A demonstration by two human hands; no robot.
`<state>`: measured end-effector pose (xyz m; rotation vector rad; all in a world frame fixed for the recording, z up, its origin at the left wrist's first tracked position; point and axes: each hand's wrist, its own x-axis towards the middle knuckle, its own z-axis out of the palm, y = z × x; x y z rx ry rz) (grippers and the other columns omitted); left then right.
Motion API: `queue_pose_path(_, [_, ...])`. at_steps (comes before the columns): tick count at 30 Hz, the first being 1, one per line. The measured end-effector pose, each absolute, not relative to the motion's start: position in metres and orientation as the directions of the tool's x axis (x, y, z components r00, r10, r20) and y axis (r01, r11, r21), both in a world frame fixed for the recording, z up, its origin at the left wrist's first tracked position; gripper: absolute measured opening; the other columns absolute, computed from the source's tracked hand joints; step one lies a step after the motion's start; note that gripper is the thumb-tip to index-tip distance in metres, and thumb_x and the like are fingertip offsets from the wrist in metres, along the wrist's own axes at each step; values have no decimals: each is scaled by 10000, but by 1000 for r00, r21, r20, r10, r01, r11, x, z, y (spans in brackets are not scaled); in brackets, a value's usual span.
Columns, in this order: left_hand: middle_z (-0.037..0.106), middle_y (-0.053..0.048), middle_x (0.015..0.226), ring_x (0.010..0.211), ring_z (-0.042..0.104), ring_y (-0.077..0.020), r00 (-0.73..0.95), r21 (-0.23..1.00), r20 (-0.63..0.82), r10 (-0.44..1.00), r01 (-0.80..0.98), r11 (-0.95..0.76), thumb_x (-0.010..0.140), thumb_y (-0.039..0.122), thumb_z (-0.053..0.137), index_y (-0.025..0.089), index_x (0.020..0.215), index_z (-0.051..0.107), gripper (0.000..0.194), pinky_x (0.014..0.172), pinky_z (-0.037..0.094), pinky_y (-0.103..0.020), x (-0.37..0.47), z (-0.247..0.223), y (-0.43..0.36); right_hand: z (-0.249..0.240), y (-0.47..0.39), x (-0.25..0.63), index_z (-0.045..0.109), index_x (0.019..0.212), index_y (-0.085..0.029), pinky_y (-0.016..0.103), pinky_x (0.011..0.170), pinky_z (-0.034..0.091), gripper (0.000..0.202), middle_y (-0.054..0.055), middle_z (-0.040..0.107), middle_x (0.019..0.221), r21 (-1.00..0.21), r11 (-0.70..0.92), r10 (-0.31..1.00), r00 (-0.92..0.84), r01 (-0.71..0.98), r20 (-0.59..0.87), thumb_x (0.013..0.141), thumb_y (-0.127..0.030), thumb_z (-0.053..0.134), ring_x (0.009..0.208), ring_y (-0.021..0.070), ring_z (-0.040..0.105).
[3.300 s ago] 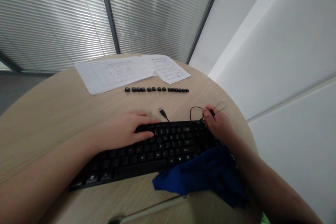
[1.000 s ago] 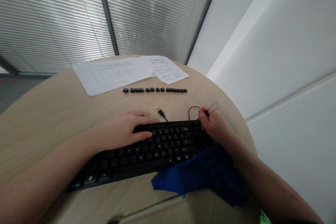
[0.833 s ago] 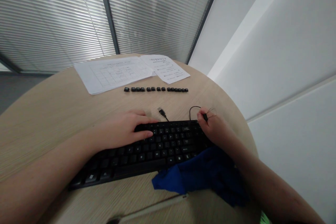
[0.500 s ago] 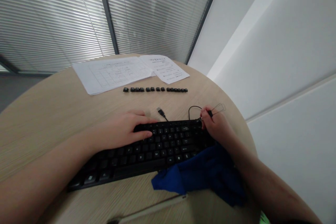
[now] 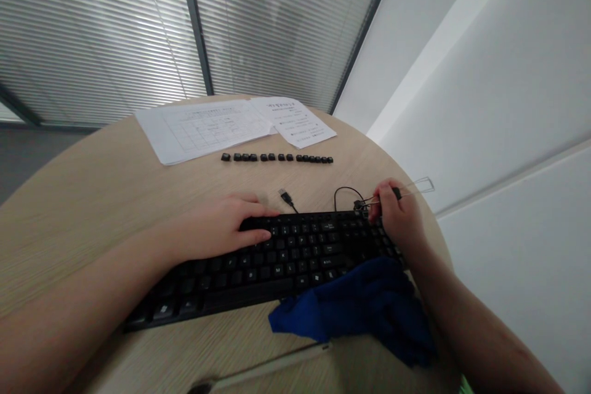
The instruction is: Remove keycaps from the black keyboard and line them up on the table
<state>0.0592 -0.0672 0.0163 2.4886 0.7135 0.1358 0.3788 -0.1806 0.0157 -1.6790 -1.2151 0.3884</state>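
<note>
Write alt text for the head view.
The right hand holds a wire tool at the far edge of a black keyboard, a small black piece at its tip; the left hand rests on the keyboard. Blue cloth covers the near right corner; loose keycaps and papers lie beyond.

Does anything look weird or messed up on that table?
Yes. A row of small black keycaps sits on the table beyond the keyboard, which looks odd because keycaps usually sit on a keyboard. Also, a crumpled blue cloth lies across its near right part, partly covering it. I see no spill.
</note>
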Motion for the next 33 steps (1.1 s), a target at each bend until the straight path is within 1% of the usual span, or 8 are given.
queue_pose_path(6, [692,-78,1213,1112,648,-283,838,508,-20,545,478,-717,936,506,556,296,1322,678,456,1005,475,-431,57,18,-69,17,-189,371,528,782,-230,234,503,456,271,-49,567,524,-784,123,873,309,608,377,994,-388,472,476,120,561])
queue_pose_path(9, [667,-93,1280,1135,634,-287,788,494,82,611,500,-711,939,531,549,256,1333,662,493,1009,474,-442,59,28,-78,17,-197,356,559,823,-219,231,509,479,267,-34,627,604,-832,218,913,196,510,359,1000,-413,514,503,114,599])
queue_pose_path(15, [711,-72,1145,914,662,-197,778,837,103,620,269,-477,916,400,598,210,1339,623,465,782,547,-339,74,40,-109,23,-211,318,606,929,-210,229,500,527,205,12,713,762,-908,361,932,-104,215,346,1004,-396,564,554,121,671])
queue_pose_path(19, [716,-35,927,812,652,-175,839,914,65,540,167,-371,877,365,663,186,1241,680,405,737,530,-317,78,32,-113,27,-218,305,619,1015,-211,232,531,539,185,42,738,853,-906,405,902,-216,120,375,1027,-373,530,609,124,696])
queue_pose_path(22, [641,9,718,662,600,-140,864,932,38,502,150,-329,897,383,648,170,1064,731,283,637,489,-277,77,29,-111,30,-220,301,610,1046,-212,238,548,541,208,59,740,916,-905,408,894,-251,119,370,1041,-385,495,644,127,706])
queue_pose_path(26, [665,7,785,630,591,-119,864,977,28,503,83,-196,871,380,682,186,1198,683,380,592,495,-255,75,30,-110,30,-219,298,603,1034,-212,229,540,526,203,52,733,913,-903,410,897,-236,131,374,1053,-365,471,646,124,707])
queue_pose_path(30, [654,12,754,595,560,-104,863,993,-3,505,62,-101,839,349,702,164,1102,696,322,547,487,-232,75,32,-111,21,-217,298,599,1075,-228,233,547,530,174,55,735,949,-880,458,871,-264,126,415,1059,-315,450,668,131,715])
queue_pose_path(33, [606,43,677,530,515,-84,844,985,-13,536,102,-136,838,324,690,163,1057,701,272,507,439,-212,75,31,-110,17,-216,299,610,1121,-238,258,592,552,170,59,737,933,-806,547,827,-300,227,476,1047,-284,464,700,148,716])
